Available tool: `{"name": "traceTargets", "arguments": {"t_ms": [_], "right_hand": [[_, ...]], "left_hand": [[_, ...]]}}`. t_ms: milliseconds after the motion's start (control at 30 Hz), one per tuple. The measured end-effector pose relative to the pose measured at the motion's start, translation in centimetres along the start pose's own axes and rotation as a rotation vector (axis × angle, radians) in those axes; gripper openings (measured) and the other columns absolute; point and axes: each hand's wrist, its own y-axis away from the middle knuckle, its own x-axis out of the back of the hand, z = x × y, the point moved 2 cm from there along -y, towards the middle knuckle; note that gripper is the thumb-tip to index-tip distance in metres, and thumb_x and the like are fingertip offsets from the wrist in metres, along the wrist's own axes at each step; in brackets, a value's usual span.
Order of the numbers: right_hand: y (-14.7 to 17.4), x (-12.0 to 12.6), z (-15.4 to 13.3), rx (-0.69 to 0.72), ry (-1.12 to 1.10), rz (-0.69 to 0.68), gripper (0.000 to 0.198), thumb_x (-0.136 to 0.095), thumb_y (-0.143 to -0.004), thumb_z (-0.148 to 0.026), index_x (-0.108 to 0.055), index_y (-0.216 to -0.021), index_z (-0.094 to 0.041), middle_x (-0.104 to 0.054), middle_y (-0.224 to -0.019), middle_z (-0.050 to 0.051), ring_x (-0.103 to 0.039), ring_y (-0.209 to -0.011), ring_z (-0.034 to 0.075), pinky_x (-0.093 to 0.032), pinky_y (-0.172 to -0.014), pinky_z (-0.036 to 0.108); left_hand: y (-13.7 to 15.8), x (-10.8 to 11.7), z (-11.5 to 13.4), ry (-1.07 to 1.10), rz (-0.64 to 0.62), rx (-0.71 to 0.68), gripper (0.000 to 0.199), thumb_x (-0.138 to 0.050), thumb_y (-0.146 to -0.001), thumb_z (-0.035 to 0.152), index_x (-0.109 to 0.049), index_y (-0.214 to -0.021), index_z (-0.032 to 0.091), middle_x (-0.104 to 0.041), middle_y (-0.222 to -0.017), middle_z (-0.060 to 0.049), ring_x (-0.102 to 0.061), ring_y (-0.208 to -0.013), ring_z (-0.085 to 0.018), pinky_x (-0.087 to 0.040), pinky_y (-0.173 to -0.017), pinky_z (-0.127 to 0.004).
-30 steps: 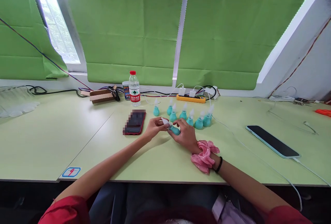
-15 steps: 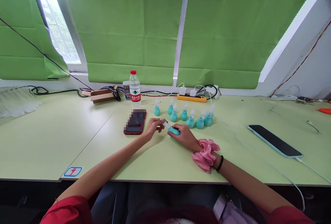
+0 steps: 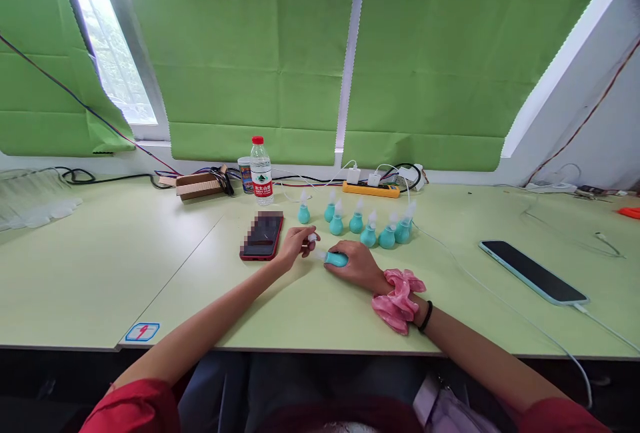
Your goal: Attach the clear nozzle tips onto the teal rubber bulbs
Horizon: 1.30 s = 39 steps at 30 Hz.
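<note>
My right hand (image 3: 357, 264) is closed around a teal bulb nasal aspirator (image 3: 337, 259), tilted sideways just over the table, its clear nozzle pointing left. A small whitish translucent cap (image 3: 313, 237) is pinched in the fingers of my left hand (image 3: 296, 246), apart from the nozzle. Beyond my hands, several more teal aspirators (image 3: 356, 221) stand upright with translucent tips. One of them (image 3: 303, 212) stands a little apart on the left.
A red-edged phone (image 3: 262, 236) lies left of my left hand. Behind it stand a water bottle (image 3: 262, 176) and a printed cup (image 3: 245, 174). An orange power strip (image 3: 371, 189) runs along the back. To the right, another phone (image 3: 533, 272) is plugged into a white cable (image 3: 607, 328).
The cap in my left hand has come away from the aspirator's nozzle, leaving the nozzle bare. My left hand has shifted slightly left; my right hand stays nearly in place.
</note>
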Motion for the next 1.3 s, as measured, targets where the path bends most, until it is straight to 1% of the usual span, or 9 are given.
{"name": "traceTargets", "arguments": {"t_ms": [67, 167, 300, 400, 533, 700, 833, 1000, 1300], "right_hand": [[0.1, 0.0, 0.0, -0.009, 0.017, -0.009, 0.016, -0.055, -0.065, -0.028, -0.061, -0.075, -0.017, -0.063, -0.073, 0.002, -0.055, -0.068, 0.014, -0.038, -0.063, 0.023], [0.2, 0.0, -0.3, -0.007, 0.041, -0.041, 0.014, -0.054, -0.065, -0.028, -0.062, -0.072, -0.017, -0.063, -0.070, 0.002, -0.055, -0.065, 0.013, -0.037, -0.061, 0.022], [0.2, 0.1, -0.4, -0.018, 0.069, -0.043, 0.015, -0.054, -0.065, -0.029, -0.061, -0.072, -0.018, -0.063, -0.070, 0.003, -0.055, -0.065, 0.014, -0.037, -0.062, 0.022], [0.2, 0.1, -0.3, -0.046, 0.085, -0.018, 0.015, -0.055, -0.064, -0.029, -0.061, -0.071, -0.018, -0.063, -0.071, 0.002, -0.055, -0.067, 0.014, -0.037, -0.063, 0.022], [0.1, 0.0, -0.1, -0.093, 0.101, -0.005, 0.015, -0.055, -0.063, -0.029, -0.062, -0.071, -0.019, -0.063, -0.071, 0.002, -0.056, -0.067, 0.014, -0.037, -0.063, 0.022], [0.1, 0.1, 0.1, -0.149, 0.106, -0.009, 0.017, -0.055, -0.064, -0.030, -0.063, -0.074, -0.019, -0.064, -0.072, 0.001, -0.056, -0.068, 0.014, -0.038, -0.063, 0.022], [-0.1, 0.1, 0.3, -0.183, 0.108, -0.013, 0.019, -0.056, -0.063, -0.032, -0.064, -0.076, -0.020, -0.064, -0.074, 0.001, -0.056, -0.071, 0.015, -0.038, -0.065, 0.023], [-0.1, 0.0, 0.6, -0.232, 0.126, 0.017, 0.022, -0.056, -0.064, -0.036, -0.064, -0.077, -0.021, -0.064, -0.076, 0.001, -0.056, -0.073, 0.015, -0.038, -0.064, 0.023], [-0.1, -0.1, 0.7, -0.263, 0.140, 0.009, 0.021, -0.057, -0.065, -0.036, -0.064, -0.077, -0.021, -0.064, -0.076, 0.002, -0.056, -0.074, 0.015, -0.038, -0.065, 0.024]], "left_hand": [[0.0, 0.2, 0.3, -0.180, 0.080, -0.175, 0.033, -0.044, -0.072, 0.044, -0.054, -0.067, 0.013, -0.039, -0.047, 0.004, -0.033, -0.040, -0.006, -0.021, -0.039, -0.019], [-0.1, 0.4, 0.3, -0.514, 0.151, -0.334, 0.037, -0.040, -0.075, 0.046, -0.051, -0.061, 0.013, -0.036, -0.046, 0.004, -0.032, -0.043, -0.006, -0.020, -0.043, -0.020], [-0.2, 0.4, -0.1, -0.954, 0.147, -0.328, 0.035, -0.042, -0.075, 0.043, -0.053, -0.059, 0.014, -0.041, -0.046, 0.002, -0.037, -0.047, -0.009, -0.018, -0.046, -0.022], [0.0, 0.3, -0.2, -1.109, 0.161, -0.315, 0.033, -0.039, -0.078, 0.040, -0.057, -0.068, 0.014, -0.051, -0.053, -0.001, -0.044, -0.053, -0.012, -0.020, -0.047, -0.022], [0.2, 0.1, -0.2, -1.159, 0.169, -0.313, 0.031, -0.035, -0.080, 0.037, -0.057, -0.076, 0.016, -0.057, -0.061, -0.003, -0.050, -0.059, -0.015, -0.023, -0.049, -0.022], [0.4, -0.1, 0.0, -1.129, 0.170, -0.308, 0.027, -0.036, -0.080, 0.036, -0.056, -0.083, 0.016, -0.053, -0.054, 0.000, -0.049, -0.054, -0.014, -0.024, -0.047, -0.021], [0.9, -0.4, 0.8, -1.069, 0.196, -0.470, 0.024, -0.038, -0.079, 0.031, -0.055, -0.090, 0.017, -0.050, -0.055, 0.002, -0.046, -0.052, -0.011, -0.029, -0.049, -0.021], [1.4, -1.0, 0.5, -1.096, 0.065, -0.707, 0.022, -0.045, -0.074, 0.026, -0.059, -0.090, 0.018, -0.053, -0.075, -0.002, -0.048, -0.060, -0.009, -0.037, -0.058, -0.021], [1.3, -1.2, -0.2, -1.215, -0.026, -0.858, 0.023, -0.041, -0.081, 0.026, -0.062, -0.088, 0.019, -0.051, -0.080, -0.005, -0.047, -0.075, -0.013, -0.039, -0.065, -0.024]]}}
